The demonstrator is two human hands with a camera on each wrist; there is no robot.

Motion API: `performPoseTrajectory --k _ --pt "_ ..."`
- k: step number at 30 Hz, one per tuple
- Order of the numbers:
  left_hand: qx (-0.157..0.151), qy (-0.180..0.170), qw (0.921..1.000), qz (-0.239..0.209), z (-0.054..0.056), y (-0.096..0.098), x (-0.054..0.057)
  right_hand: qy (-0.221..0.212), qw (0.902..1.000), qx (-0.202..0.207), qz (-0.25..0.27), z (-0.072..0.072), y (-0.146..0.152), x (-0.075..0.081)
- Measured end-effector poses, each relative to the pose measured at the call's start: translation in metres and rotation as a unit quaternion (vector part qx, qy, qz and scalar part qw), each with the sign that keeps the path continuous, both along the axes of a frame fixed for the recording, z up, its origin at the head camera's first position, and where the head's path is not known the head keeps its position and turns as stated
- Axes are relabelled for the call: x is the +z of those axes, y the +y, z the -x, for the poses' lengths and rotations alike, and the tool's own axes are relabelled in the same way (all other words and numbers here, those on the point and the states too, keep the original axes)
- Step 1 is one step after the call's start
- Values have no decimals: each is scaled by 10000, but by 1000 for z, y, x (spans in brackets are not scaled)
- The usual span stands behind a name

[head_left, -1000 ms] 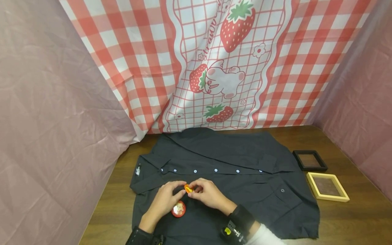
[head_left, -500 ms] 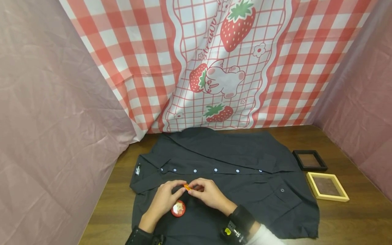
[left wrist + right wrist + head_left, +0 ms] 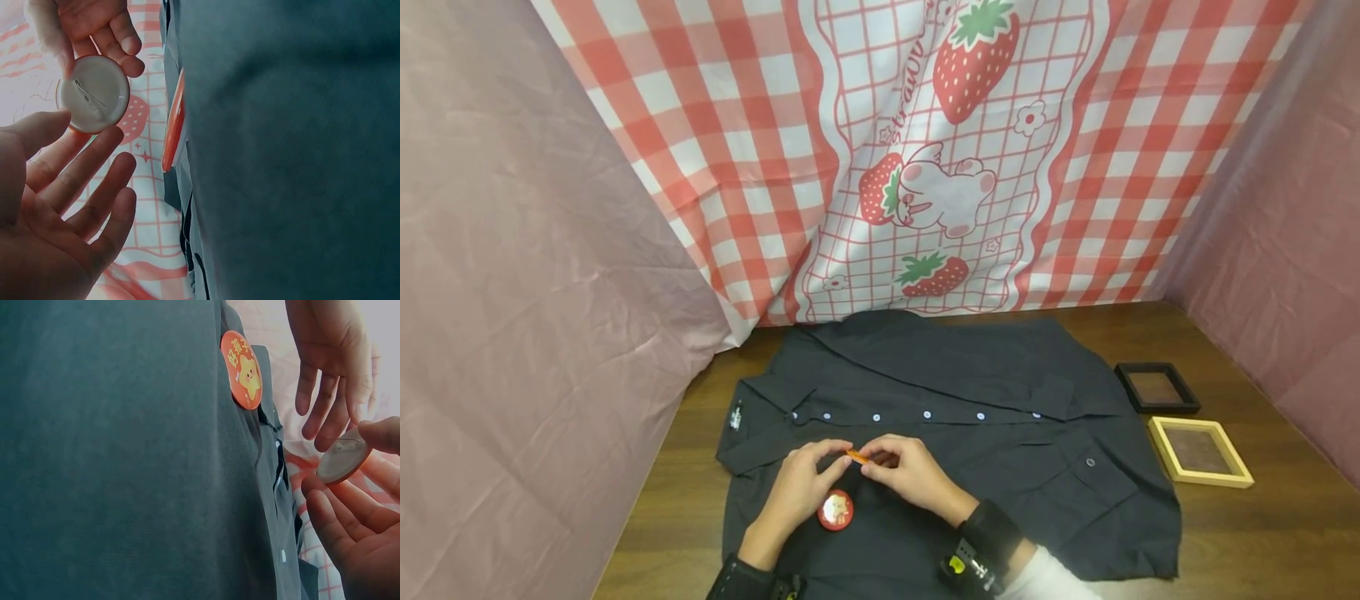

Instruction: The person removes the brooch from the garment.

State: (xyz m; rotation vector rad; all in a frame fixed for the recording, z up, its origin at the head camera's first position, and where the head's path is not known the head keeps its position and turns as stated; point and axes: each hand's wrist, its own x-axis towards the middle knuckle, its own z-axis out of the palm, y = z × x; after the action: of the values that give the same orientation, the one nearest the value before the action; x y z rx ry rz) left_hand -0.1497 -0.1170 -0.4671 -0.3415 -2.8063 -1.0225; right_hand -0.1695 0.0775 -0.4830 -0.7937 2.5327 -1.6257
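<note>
Between both hands, above the dark shirt, is a round pin badge with an orange edge, seen nearly edge-on in the head view. My left hand pinches one side of it between thumb and fingers. The thumb and fingers of my right hand pinch the opposite side. The badge's white back shows in the left wrist view, with a thin metal pin across it. A second badge, red with a yellow star on its face, lies on the shirt beside my left hand.
The shirt is spread over a brown wooden table, its row of buttons running crosswise. At the right stand a black frame and a pale yellow frame. A red checked cloth hangs behind, with pinkish drapes at the sides.
The held badge has turned from showing its orange and yellow surface to lying nearly edge-on in the head view. Both hands have stayed almost in place.
</note>
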Motion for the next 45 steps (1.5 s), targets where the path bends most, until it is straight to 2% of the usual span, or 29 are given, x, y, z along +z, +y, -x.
performPoseTrajectory --k 4,10,19,31,45 --pt "18 44 10000 -62 1 0 1 79 10000 -34 34 2 0 1" --pt "16 297 9995 -58 3 1 3 304 9992 -166 176 5 0 2" --pt "49 346 9994 -65 3 1 -1 394 9984 -309 257 3 -1 -1" --pt "-124 654 9977 -146 8 1 5 576 9968 -422 361 7 -2 4" --pt "-86 926 9956 -130 5 3 -2 707 9956 -567 256 4 -2 -3"
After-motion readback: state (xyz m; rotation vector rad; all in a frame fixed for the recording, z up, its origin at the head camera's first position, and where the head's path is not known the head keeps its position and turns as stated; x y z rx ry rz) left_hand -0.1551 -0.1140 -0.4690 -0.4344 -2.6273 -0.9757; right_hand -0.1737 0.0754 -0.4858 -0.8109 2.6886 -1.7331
